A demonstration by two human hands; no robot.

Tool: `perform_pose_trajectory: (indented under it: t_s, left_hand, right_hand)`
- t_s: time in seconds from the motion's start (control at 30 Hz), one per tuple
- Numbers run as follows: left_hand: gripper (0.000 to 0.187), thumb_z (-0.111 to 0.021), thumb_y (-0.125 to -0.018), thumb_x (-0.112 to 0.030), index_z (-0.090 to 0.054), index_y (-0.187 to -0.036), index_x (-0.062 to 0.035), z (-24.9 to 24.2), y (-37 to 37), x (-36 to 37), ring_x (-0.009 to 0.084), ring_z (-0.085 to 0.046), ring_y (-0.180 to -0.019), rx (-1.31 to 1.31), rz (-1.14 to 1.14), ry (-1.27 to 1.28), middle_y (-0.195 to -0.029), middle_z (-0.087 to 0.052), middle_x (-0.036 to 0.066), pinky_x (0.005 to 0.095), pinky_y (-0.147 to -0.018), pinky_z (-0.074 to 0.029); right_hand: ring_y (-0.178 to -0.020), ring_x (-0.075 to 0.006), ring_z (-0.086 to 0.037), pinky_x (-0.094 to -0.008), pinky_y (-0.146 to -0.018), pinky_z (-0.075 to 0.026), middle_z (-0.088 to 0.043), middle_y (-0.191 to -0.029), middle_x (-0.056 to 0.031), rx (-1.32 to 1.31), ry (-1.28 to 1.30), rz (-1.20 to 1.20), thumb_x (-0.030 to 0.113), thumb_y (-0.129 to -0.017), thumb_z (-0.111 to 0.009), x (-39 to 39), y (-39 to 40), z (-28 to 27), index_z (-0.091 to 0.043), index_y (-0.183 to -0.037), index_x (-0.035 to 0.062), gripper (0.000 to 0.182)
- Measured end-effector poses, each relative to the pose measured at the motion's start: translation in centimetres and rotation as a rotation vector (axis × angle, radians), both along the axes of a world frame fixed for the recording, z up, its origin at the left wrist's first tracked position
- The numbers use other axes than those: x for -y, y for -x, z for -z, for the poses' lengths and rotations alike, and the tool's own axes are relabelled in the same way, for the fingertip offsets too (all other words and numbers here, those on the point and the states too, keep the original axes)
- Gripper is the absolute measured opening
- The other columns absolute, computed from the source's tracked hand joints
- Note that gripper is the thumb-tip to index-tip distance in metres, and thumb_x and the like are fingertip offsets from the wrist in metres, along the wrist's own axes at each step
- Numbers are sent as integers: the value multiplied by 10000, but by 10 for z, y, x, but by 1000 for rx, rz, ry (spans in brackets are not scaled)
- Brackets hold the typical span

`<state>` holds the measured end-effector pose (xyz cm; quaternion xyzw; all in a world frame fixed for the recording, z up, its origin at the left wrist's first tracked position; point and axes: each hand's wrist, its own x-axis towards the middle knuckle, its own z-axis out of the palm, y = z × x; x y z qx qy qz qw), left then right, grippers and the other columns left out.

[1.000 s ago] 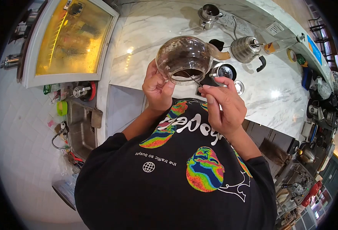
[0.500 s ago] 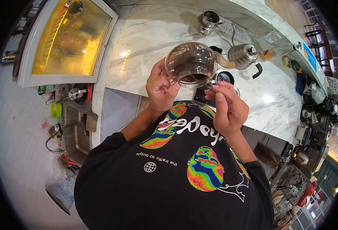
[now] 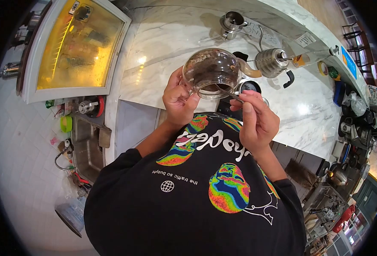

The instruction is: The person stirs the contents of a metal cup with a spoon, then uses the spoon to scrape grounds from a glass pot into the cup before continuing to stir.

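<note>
A round glass pot point(image 3: 212, 70) is tilted above the marble counter, its open mouth turned toward me. My left hand point(image 3: 180, 99) grips it by the side near the rim. Between the fingers and thumb of my right hand point(image 3: 257, 117) is a thin metal spoon or stirrer point(image 3: 230, 94), whose far end reaches into the mouth of the pot. Dark matter shows inside the glass. Behind my right hand stands a metal cup point(image 3: 250, 87) with a dark inside, partly covered.
A steel gooseneck kettle point(image 3: 270, 62) stands right of the pot on the marble counter point(image 3: 167, 32). Metal cups point(image 3: 233, 23) stand farther back. At left are a yellow-lit glass-door cabinet point(image 3: 79, 47) and a sink point(image 3: 87, 147). An espresso machine point(image 3: 327, 209) is at lower right.
The glass pot has tipped slightly, and its mouth faces me a bit more. My right hand has shifted slightly right and down with the thin metal tool.
</note>
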<state>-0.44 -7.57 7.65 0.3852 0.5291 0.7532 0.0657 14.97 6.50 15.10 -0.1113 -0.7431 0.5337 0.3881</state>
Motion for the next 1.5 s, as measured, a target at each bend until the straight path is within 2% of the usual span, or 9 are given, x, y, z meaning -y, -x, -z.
perform_pose_trajectory:
  t_s: [0.23, 0.33, 0.43, 0.63, 0.73, 0.93, 1.03, 1.33, 1.5]
  left_hand:
    - [200, -684, -872, 21, -526, -751, -1, -2, -2, -4, 361, -521, -1353, 32, -19, 6, -1462, -447, 316, 435, -1085, -431]
    - [183, -681, -868, 20, -535, -759, 6, -1, -2, -5, 365, -519, -1357, 53, -11, -11, -1468, -440, 316, 435, -1089, -428]
    - [187, -678, -869, 20, -530, -755, 9, 0, 1, -6, 363, -522, -1352, 32, -22, 13, -1462, -446, 317, 436, -1090, -427]
    - [190, -672, -869, 18, -529, -745, 5, 0, 1, -11, 351, -531, -1331, 57, -31, -30, -1449, -460, 316, 432, -1087, -429]
    - [204, -673, -869, 13, -520, -734, 4, -1, 1, -12, 349, -531, -1331, 29, -48, 18, -1451, -460, 312, 428, -1087, -429]
    - [232, -677, -868, 15, -503, -716, -8, 3, 5, -17, 343, -530, -1329, 16, -38, -13, -1438, -477, 307, 419, -1078, -432]
    - [243, -671, -867, 29, -492, -709, -8, 0, 3, -20, 344, -531, -1333, 37, -15, -7, -1444, -471, 307, 425, -1074, -439]
    - [320, -707, -863, 49, -471, -650, 10, 4, 0, -26, 370, -540, -1352, 81, 101, 78, -1441, -481, 279, 432, -1022, -541]
    - [324, -726, -879, 27, -492, -654, 20, 8, 1, -30, 327, -619, -1260, 101, 65, 220, -1420, -523, 264, 357, -901, -575]
  right_hand:
    - [-696, -197, -692, -448, -908, -536, -753, -869, -98, -27, -295, -34, -54, -922, -652, -12, 2, -6, -692, -1094, -14, 181]
    - [-750, -235, -740, -511, -980, -509, -755, -817, -148, 17, -300, -60, -70, -956, -561, -13, 3, -11, -675, -1084, -62, 172]
    - [-705, -206, -692, -456, -891, -540, -748, -868, -100, -27, -324, -51, -54, -903, -673, -16, 6, -6, -688, -1093, -11, 195]
    - [-705, -207, -692, -465, -895, -542, -748, -880, -97, -16, -342, -64, -61, -898, -674, -20, 9, -4, -686, -1080, -12, 189]
    - [-730, -229, -726, -496, -960, -518, -743, -817, -145, 5, -336, -88, -74, -954, -566, -20, 8, -6, -670, -1090, -62, 172]
    - [-753, -214, -740, -486, -982, -513, -746, -821, -151, 32, -272, -114, -60, -972, -549, -25, 5, -10, -667, -1103, -60, 177]
    - [-771, -211, -745, -436, -942, -540, -747, -852, -165, 61, -211, -115, -31, -1001, -530, -28, 0, -8, -655, -1121, -75, 180]
    - [-753, -181, -707, -291, -721, -560, -737, -901, -166, 77, 578, 18, 84, -1066, -530, -22, -4, 0, -650, -1156, -75, 218]
    - [-741, -195, -696, -308, -750, -547, -729, -907, -173, 62, 731, 115, 156, -1085, -514, -27, -1, 19, -639, -1172, -73, 275]
